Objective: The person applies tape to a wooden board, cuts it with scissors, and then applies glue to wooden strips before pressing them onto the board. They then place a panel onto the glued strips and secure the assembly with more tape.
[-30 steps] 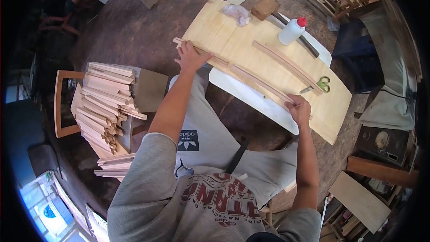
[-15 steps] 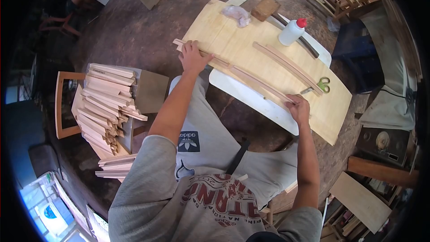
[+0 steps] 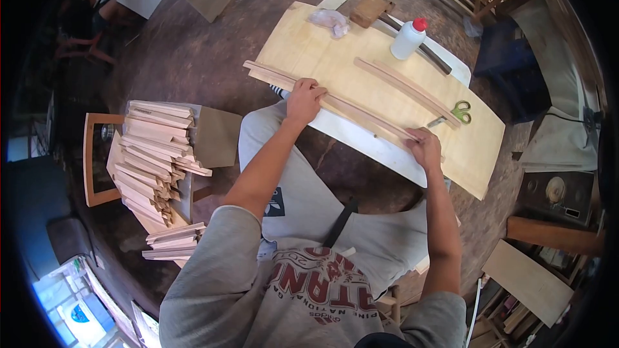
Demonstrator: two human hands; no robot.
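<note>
Long, slender, pale wooden strips [image 3: 365, 113] lay side by side along the near edge of a broad, pale wooden board [image 3: 290, 38], one end projecting at the board's left corner. The left hand [image 3: 305, 101] had its fingers bent and nearly closed over the strips, partway along their length. The right hand [image 3: 424, 148] pinched them near their right end, its fingers curled in and little opened. A white panel [image 3: 371, 146] lay beneath the board, exposed along its near side.

Farther across the board, a second group of pale, narrow wooden strips [image 3: 407, 90] lay roughly parallel to the first. Green-handled scissors [image 3: 461, 113] rested beside its right end. Beyond were an upright white bottle with a red cap [image 3: 407, 41], a crumpled translucent plastic bag [image 3: 330, 21], a brown wooden block [image 3: 371, 10] and a dark bar [image 3: 433, 58].

To the person's left, a large pile of cut pale wood pieces [image 3: 151, 151] stood before an open, orange-brown wooden frame [image 3: 90, 161], with a smaller bundle of similar pieces [image 3: 174, 241] nearer the body.
</note>
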